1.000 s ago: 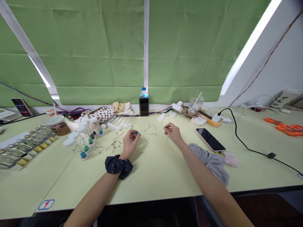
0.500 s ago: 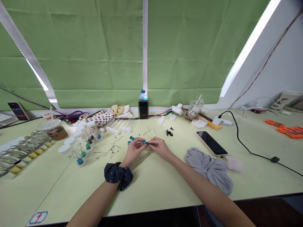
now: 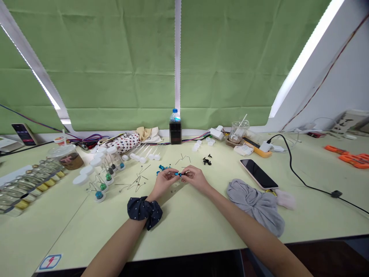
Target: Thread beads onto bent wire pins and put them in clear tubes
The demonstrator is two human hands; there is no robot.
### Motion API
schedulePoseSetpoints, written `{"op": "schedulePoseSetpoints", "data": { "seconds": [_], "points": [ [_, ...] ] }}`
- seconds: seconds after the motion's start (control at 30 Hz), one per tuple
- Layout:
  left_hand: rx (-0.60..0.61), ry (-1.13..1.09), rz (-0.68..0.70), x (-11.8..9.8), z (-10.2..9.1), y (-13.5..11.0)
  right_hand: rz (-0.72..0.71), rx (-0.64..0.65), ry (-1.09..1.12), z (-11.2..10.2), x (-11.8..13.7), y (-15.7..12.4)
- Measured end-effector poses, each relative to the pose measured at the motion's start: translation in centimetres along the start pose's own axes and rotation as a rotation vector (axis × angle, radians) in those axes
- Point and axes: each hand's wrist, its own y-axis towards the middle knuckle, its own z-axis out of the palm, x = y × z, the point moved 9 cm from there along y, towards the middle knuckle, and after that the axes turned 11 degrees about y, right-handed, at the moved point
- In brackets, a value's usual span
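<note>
Fingertips of my left hand (image 3: 165,181) pinch a small shiny blue metallic part (image 3: 177,174). My right hand (image 3: 196,178) meets it from the other side, its fingers closed at the darker end of the same part. Both hands are just above the table, fingertips almost touching. Beyond the left fingers lie several more blue parts (image 3: 163,167). Bent thin metal wires (image 3: 138,180) are scattered to the left, and a few more wires (image 3: 183,158) lie behind the hands. Several small black parts (image 3: 206,161) sit behind the right hand. Tiny pieces below the fingers are too small to name.
On the left stand white-capped clear tubes (image 3: 103,186) with coloured balls, a row of glass bottles (image 3: 29,184) and a drink cup (image 3: 69,157). A phone (image 3: 258,174) and grey cloth (image 3: 255,204) lie right. Farther right are a black cable (image 3: 305,187) and orange scissors (image 3: 356,159).
The view has shifted very slightly. Both hands keep their pinch on the blue part, which shows only a small change in position between the fingertips.
</note>
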Motion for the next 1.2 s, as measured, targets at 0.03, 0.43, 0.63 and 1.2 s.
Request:
{"op": "schedulePoseSetpoints", "data": {
  "seconds": [0.03,0.43,0.63,1.2],
  "points": [
    [-0.003,-0.001,-0.004,0.04,-0.08,0.0,0.003,0.007,0.006,0.05,0.07,-0.02],
    [0.02,-0.039,-0.027,0.17,-0.09,-0.03,0.021,0.029,0.076,0.13,0.13,-0.01],
    [0.043,-0.054,-0.043,0.21,0.17,-0.09,0.028,0.018,0.084,0.03,0.06,0.03],
    [0.038,-0.054,-0.032,0.26,0.06,0.01,0.006,0.011,0.089,-0.03,0.17,0.0]
  ]
}}
